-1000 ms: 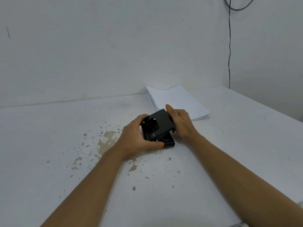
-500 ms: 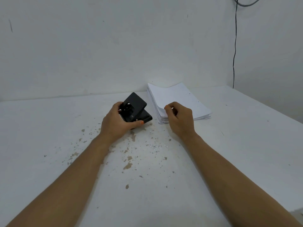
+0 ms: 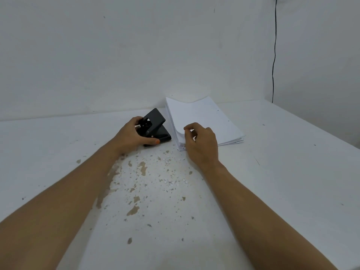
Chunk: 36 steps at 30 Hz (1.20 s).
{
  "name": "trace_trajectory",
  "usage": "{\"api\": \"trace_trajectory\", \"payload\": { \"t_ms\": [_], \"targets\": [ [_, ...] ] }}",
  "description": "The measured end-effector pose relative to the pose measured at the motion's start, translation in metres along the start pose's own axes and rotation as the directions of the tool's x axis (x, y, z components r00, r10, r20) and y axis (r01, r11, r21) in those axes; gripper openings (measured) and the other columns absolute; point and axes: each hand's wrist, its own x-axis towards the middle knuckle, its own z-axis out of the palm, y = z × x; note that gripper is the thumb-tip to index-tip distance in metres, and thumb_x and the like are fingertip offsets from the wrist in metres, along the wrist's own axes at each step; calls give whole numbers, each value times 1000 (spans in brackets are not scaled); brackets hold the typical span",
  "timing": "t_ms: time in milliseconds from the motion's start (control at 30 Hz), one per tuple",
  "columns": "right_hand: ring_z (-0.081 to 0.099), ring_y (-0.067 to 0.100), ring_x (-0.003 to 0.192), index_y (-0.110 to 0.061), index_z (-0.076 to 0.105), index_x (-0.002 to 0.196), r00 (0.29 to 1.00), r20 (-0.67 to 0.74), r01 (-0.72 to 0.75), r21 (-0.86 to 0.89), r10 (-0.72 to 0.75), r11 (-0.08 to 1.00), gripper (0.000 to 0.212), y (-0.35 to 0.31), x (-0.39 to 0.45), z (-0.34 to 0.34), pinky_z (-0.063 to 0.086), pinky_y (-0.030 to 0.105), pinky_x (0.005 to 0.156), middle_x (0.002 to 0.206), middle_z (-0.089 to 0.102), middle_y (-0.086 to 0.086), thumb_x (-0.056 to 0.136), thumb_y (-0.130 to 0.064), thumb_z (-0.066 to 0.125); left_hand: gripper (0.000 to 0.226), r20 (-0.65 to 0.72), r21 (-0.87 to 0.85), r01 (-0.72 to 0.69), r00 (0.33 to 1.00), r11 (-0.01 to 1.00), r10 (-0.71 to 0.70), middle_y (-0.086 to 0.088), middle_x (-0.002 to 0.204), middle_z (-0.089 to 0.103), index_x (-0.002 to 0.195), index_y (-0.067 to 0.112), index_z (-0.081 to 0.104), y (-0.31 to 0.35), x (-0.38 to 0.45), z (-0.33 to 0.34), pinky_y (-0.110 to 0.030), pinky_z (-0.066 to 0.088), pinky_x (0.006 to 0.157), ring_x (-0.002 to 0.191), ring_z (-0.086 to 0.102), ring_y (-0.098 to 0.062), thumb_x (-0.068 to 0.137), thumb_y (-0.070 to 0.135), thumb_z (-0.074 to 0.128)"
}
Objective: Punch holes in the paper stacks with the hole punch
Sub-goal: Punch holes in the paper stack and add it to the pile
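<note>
Black metal hole punch (image 3: 153,127) sits gripped in the left hand (image 3: 134,136), steadied on the white bench (image 3: 292,172); just beside it, the right hand (image 3: 201,142) pinches the white paper stack's (image 3: 202,119) near corner, apparently separating sheets.

Punch (image 3: 153,127) in my left hand (image 3: 134,135) sits just beside the stack (image 3: 204,119) under my right hand (image 3: 202,143); narrow gap between. Wall (image 3: 136,55) close beyond both.

A white painted table (image 3: 282,172) with worn brown patches where the paint is chipped (image 3: 143,168) carries the things. On it lie a thick stack of white paper sheets (image 3: 206,117), a black metal hole punch (image 3: 155,127) just beside the stack, and small white paper dots (image 3: 171,183) scattered near the front.
</note>
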Motion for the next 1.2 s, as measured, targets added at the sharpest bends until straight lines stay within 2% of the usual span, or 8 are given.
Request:
{"api": "trace_trajectory", "payload": {
  "t_ms": [100,167,267,367,633,933,1067,1200],
  "targets": [
    [51,12,81,-22,67,99,1000,11,5,7,-5,1000,14,-1,0,0,33,17,59,73,57,-12,94,-23,53,78,80,31,-12,997,999,10,30,110,57,110,53,48,5,2,0,-18,46,86,101,56,11,43,57,88],
    [52,13,80,-22,66,95,1000,8,4,19,-4,1000,12,-2,0,-1,35,19,60,72,58,-12,92,-23,55,80,113,37,-17,993,999,13,37,111,57,116,61,44,7,-3,1,-8,44,82,102,55,15,48,58,87],
    [56,14,78,-24,62,85,1000,-1,6,38,-6,999,7,-4,-2,-3,39,22,64,71,61,-9,90,-23,57,111,8,86,24,1000,996,-25,17,149,32,149,33,21,0,-11,8,-27,33,105,134,35,-6,60,55,84],
    [57,16,76,-23,60,78,1000,-7,-1,52,1,999,10,-6,-4,-7,45,28,65,69,61,-6,88,-21,58,112,-110,242,81,992,967,-56,1,160,12,152,23,13,-2,-22,15,-43,26,114,144,21,-19,67,62,74],
    [51,14,87,-22,70,90,997,36,-63,-17,64,998,16,-2,-6,-15,32,13,63,82,64,-8,92,-24,54,63,-66,369,-10,997,929,37,-5,150,37,151,25,23,0,-45,18,-39,30,111,137,35,-24,96,42,50],
    [53,18,94,-21,72,97,994,74,-79,-54,83,995,18,-2,-7,-16,39,27,72,85,67,-7,91,-25,55,53,-11,600,53,998,798,-58,-17,143,40,152,36,14,-3,-36,21,-46,24,111,136,30,-34,101,48,26],
    [53,18,92,-21,72,95,997,50,-62,-33,64,998,17,-3,-6,-15,34,21,70,83,65,-7,90,-23,56,56,8,625,46,998,779,-65,2,161,9,152,37,4,-4,-36,22,-41,7,117,147,7,-23,100,52,21],
    [50,15,87,-19,71,93,1000,-14,-18,-13,18,1000,13,-4,-7,-18,29,10,65,79,62,-7,88,-20,59,71,-37,506,87,996,858,-80,-2,160,15,154,25,6,-2,-41,20,-38,13,117,147,14,-21,97,56,34]
  ]
}}
